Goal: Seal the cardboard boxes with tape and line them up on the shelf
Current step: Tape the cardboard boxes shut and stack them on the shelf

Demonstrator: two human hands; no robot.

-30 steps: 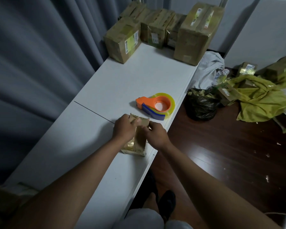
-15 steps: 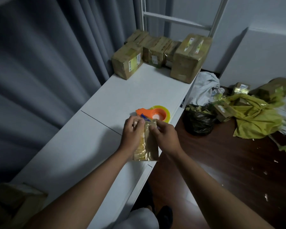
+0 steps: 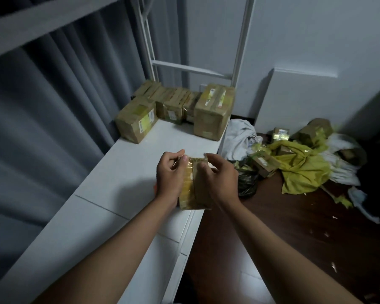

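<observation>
**Clerk:** Moved since half a second ago: small box [image 3: 195, 187], lifted from the white shelf [image 3: 127, 163] and now held above its near edge; tape dispenser, then in plain sight at 12 o'clock of the hands, now hidden behind them.

**Checker:** Hands?

**Clerk:** Left hand [image 3: 170, 175], clasped on the box's left side, thumb on its top corner. Right hand [image 3: 221, 177], clasped on the right side, fingers curled over the taped top. Box wrapped in glossy yellowish tape.

**Checker:** Surroundings?

**Clerk:** Item: row of sealed boxes [image 3: 173, 104], far end of shelf, 12 o'clock of the hands. Item: one box [image 3: 136, 120] forward of the row at 11 o'clock. Item: tall box [image 3: 213, 111] at 1 o'clock, at the shelf's right edge. Item: grey curtain [image 3: 42, 106], 9 o'clock. Item: black bag [image 3: 247, 182], on the dark floor, just right of the right hand, partly hidden by it. Item: white cloth [image 3: 239, 134], 1 o'clock. Item: yellow wrapping [image 3: 298, 163] with loose boxes, 3 o'clock.
</observation>
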